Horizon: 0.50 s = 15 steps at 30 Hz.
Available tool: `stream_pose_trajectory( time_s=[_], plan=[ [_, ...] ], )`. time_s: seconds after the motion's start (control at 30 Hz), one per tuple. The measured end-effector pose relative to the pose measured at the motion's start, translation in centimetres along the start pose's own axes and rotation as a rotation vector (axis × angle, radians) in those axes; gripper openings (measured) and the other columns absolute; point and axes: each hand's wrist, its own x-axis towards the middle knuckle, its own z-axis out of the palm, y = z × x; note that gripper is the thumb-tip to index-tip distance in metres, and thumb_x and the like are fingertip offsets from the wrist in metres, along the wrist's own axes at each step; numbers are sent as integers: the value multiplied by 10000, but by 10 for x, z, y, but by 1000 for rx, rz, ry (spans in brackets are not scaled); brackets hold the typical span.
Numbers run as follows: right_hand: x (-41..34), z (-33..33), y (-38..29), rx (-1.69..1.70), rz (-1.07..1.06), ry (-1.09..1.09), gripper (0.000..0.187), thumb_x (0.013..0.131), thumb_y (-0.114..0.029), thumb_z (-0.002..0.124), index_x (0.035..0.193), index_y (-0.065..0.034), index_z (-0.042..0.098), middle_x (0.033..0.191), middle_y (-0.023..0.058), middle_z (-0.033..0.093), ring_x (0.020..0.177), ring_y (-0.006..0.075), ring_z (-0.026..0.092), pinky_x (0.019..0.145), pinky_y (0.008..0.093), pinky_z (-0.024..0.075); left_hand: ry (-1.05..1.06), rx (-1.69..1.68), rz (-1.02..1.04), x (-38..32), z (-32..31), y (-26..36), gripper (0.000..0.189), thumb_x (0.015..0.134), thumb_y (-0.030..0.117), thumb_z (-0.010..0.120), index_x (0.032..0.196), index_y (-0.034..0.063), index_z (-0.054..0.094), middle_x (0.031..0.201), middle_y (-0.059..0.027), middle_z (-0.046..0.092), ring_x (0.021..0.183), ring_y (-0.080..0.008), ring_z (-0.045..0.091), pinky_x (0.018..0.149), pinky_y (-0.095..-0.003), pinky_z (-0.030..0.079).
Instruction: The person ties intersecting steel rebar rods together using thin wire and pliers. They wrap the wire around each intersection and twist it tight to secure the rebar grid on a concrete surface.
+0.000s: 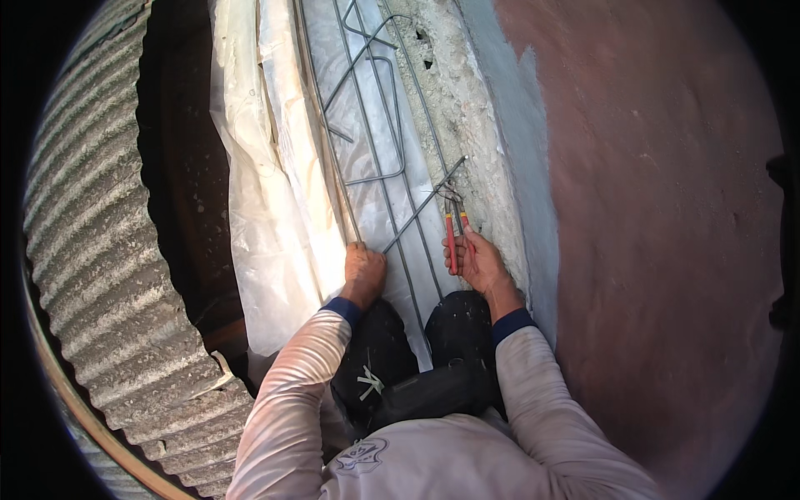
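Note:
My right hand (478,259) is around the red handles of a pair of pincers (451,237). Their metal jaws are at a thin tie wire (431,191), where a diagonal steel bar (415,214) crosses the right-hand long rebar (430,125). My left hand (365,270) is closed around the left long rebar (337,169), near the lower end of the diagonal bar; its fingertips are hidden. Bent rebar stirrups, one of them a hooked stirrup (400,125), lie across the long bars ahead of both hands.
Clear plastic sheeting (262,250) drapes along the left and under the bars. A rough concrete ledge (487,169) runs beside a reddish wall (650,206). Left of the sheeting is a dark gap (187,187), then corrugated roofing (106,250). My knees (459,325) are close behind the hands.

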Motion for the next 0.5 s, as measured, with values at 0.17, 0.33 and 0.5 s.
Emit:
stream_pose_trajectory(
  time_s=[0.17,0.33,0.5],
  plan=[
    [-9,19,-28,-1038,-113,325,385,887,-256,775,1050,63,635,925,169,746,756,269,745,589,421,570,-98,-29,-9,3,-5,-1,206,929,211,590,983,173,784,996,-48,777,1071,-229,662,941,-383,411],
    [-18,42,-8,-1777,-824,885,356,905,-239,689,1043,73,589,903,262,717,808,383,748,720,494,608,-44,-29,-36,3,4,0,188,911,213,599,951,178,780,961,-47,774,1059,-225,663,929,-382,417],
    [-10,32,-13,-1370,-355,511,406,999,-344,588,1072,54,625,905,189,686,818,282,718,727,426,595,29,-26,-35,1,11,0,161,888,209,614,902,183,772,910,-39,769,1033,-224,673,922,-380,427]
  ],
)
